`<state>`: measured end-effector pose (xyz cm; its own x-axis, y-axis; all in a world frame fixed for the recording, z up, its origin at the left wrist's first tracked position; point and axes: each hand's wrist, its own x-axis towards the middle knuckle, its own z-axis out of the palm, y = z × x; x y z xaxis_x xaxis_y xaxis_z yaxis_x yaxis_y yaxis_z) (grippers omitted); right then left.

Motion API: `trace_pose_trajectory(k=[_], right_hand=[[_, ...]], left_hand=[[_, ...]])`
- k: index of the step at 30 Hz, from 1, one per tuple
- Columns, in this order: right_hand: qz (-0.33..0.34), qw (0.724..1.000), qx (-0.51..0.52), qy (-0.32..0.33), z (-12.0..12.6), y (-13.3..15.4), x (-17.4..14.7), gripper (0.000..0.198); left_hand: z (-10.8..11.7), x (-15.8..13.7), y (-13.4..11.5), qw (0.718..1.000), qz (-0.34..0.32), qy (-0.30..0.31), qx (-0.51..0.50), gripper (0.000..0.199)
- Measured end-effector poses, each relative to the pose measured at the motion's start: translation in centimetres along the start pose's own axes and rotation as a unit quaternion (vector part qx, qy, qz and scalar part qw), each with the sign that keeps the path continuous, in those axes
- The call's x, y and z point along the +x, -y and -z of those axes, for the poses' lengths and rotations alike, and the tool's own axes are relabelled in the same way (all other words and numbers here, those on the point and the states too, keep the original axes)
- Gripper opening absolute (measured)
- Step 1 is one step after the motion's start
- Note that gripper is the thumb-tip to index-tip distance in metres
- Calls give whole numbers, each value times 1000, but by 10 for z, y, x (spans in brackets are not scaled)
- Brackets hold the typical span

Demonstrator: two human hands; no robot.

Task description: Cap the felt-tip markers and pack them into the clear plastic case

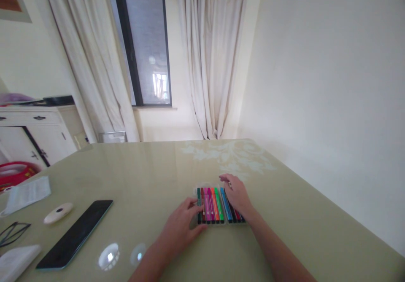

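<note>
A clear flat case (pixel 225 223) lies open on the table, filled with a row of colored markers (pixel 211 205). Dark green, red, pink, purple, orange and bright green ones show on its left half, blue and darker ones on its right. My left hand (pixel 182 223) grips the case's left side, thumb by the near edge and fingertips over the leftmost markers. Over the right half rests my right hand (pixel 236 193), its fingers slightly bent and apart near the far edge, with nothing visible in them. It hides the upper parts of several markers.
To the left lie a black tablet-like device (pixel 76 235), a white oval object (pixel 58 213), a face mask (pixel 28 193), glasses (pixel 14 232) and a white object (pixel 19 261). The glossy table (pixel 142 176) reaches toward a curtained window; a wall (pixel 332 126) runs along its right side.
</note>
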<state>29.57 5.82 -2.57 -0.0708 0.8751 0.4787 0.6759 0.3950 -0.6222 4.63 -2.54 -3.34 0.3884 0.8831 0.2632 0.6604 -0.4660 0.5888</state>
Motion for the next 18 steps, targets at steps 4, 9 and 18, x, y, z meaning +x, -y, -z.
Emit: trace_pose_trajectory(k=[4,9,18], right_hand=[[80,992,-44,86,-27,30,-12,32],[94,977,-150,121,-45,37,-12,27],[18,995,86,40,-32,44,-9,20]], left_hand=[[-6,1,-12,999,-14,44,-4,43],[-11,1,-19,998,-12,55,-3,41],[-15,3,-11,998,41,26,-50,78]])
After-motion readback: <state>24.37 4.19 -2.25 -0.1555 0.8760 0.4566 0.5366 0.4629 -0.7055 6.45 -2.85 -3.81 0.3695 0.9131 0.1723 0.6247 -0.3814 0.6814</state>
